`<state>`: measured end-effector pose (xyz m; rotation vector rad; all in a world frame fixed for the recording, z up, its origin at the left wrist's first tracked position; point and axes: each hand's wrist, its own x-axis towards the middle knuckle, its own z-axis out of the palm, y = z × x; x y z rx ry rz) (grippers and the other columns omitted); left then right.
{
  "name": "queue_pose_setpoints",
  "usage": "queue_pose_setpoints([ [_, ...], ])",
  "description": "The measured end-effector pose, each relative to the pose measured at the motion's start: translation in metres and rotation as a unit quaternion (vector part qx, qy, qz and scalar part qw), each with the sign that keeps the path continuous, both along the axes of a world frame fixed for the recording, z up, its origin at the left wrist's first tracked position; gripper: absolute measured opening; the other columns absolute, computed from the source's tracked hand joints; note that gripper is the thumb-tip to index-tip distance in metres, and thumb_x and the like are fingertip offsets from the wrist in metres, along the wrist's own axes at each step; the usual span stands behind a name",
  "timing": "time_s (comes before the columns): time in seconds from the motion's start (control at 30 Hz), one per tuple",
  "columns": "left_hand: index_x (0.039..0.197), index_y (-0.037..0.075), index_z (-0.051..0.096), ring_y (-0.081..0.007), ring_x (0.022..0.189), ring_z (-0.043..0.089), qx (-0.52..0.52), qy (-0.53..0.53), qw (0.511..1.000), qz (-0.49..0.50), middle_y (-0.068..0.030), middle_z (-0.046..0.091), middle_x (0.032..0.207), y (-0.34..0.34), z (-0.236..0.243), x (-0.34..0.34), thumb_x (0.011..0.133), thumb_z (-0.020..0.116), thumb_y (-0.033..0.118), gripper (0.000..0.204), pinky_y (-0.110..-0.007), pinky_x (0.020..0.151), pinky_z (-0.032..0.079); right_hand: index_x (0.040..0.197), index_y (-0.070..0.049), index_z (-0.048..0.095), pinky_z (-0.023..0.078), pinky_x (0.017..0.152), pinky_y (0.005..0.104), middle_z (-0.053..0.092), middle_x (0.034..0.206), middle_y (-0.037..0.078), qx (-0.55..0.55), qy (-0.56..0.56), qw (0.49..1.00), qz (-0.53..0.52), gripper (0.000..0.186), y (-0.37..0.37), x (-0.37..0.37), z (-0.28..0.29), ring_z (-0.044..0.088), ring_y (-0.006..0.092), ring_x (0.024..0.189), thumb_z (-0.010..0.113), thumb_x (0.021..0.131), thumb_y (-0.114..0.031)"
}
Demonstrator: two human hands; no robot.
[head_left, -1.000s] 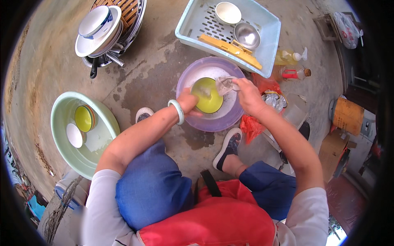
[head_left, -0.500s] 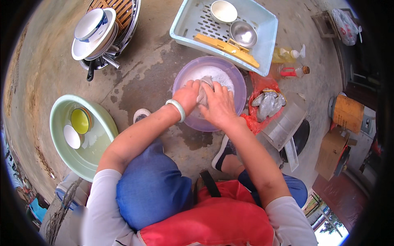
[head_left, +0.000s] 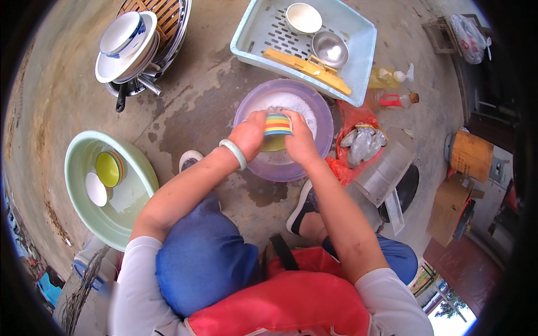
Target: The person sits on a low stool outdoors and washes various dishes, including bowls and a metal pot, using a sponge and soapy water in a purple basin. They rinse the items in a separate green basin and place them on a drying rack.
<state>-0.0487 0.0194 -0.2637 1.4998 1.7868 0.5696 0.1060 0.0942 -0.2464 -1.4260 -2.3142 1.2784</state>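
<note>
A bowl with rainbow-coloured stripes (head_left: 278,124) is tilted on its side above the suds of a purple basin (head_left: 324,126). My left hand (head_left: 249,134), with a pale bangle at its wrist, closes on the bowl's left side. Gripping the opposite side is my right hand (head_left: 301,139), fingers bent over the rim. Something greyish shows at the bowl's far edge, too small to make out. To the left, a pale green tub (head_left: 137,168) of water holds a yellow-green bowl (head_left: 108,169) and a white bowl (head_left: 96,189).
Beyond the basin stands a light blue crate (head_left: 246,50) with bowls and a yellow piece. Stacked dishes (head_left: 126,50) sit far left. Right of the basin lie a red plastic bag (head_left: 350,115), a clear container (head_left: 384,168) and bottles (head_left: 386,78). My feet flank the basin's near side.
The striped bowl has come up into view between my hands. The grey cloth they held together earlier is now mostly hidden. My hands have moved slightly apart.
</note>
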Motion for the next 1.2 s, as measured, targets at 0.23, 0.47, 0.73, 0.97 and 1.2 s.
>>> queue_pose_setpoints([
  [0.23,0.127,0.002,0.040,-0.0468,0.102,0.054,0.048,-0.084,0.994,0.050,-0.0290,0.055,0.112,0.001,0.020,-0.001,0.078,0.054,-0.004,0.051,-0.046,0.087,0.046,0.125,-0.006,0.052,0.043,0.095,0.0336,0.059,0.113,0.008,-0.263,0.211,0.914,-0.224,0.035,-0.007,0.021,-0.014,0.056,0.0215,0.108,0.053,0.090,-0.002],
  [0.47,0.128,0.001,0.040,-0.0330,0.109,0.056,0.129,-0.288,0.935,0.164,-0.0200,0.056,0.114,0.017,0.030,0.025,0.080,0.042,-0.007,0.049,-0.036,0.096,0.041,0.131,-0.008,0.044,0.053,0.084,0.0392,0.056,0.119,0.008,-0.482,0.437,0.651,-0.391,0.037,-0.043,-0.006,-0.003,0.056,0.0231,0.110,0.052,0.095,-0.013],
  [0.73,0.132,0.003,0.040,-0.0414,0.107,0.055,0.058,-0.210,0.968,0.128,-0.0265,0.050,0.123,0.005,-0.035,0.007,0.079,0.063,0.017,0.060,-0.044,0.091,0.046,0.129,-0.001,0.046,0.047,0.093,0.0377,0.054,0.123,0.015,-0.267,0.299,0.817,-0.414,0.035,-0.026,0.001,-0.029,0.059,0.0277,0.107,0.048,0.094,-0.008],
  [0.97,0.123,0.001,0.043,-0.0367,0.075,0.065,-0.009,0.117,0.992,-0.050,-0.0190,0.066,0.088,0.015,0.026,-0.009,0.078,0.065,0.024,0.056,-0.046,0.066,0.052,0.130,0.001,0.044,0.043,0.094,0.0405,0.051,0.119,0.023,0.110,0.034,0.978,-0.172,0.063,-0.015,0.034,-0.052,0.053,0.0389,0.110,0.051,0.069,0.011],
  [1.2,0.105,0.003,0.044,-0.0411,0.067,0.063,-0.036,0.123,0.990,-0.051,-0.0221,0.063,0.068,0.012,0.004,-0.014,0.081,0.053,0.009,0.026,-0.050,0.060,0.050,0.128,0.000,0.044,0.044,0.091,0.0456,0.049,0.111,0.022,0.205,-0.007,0.976,-0.076,0.061,-0.022,0.004,-0.005,0.051,0.0417,0.105,0.049,0.068,0.012],
])
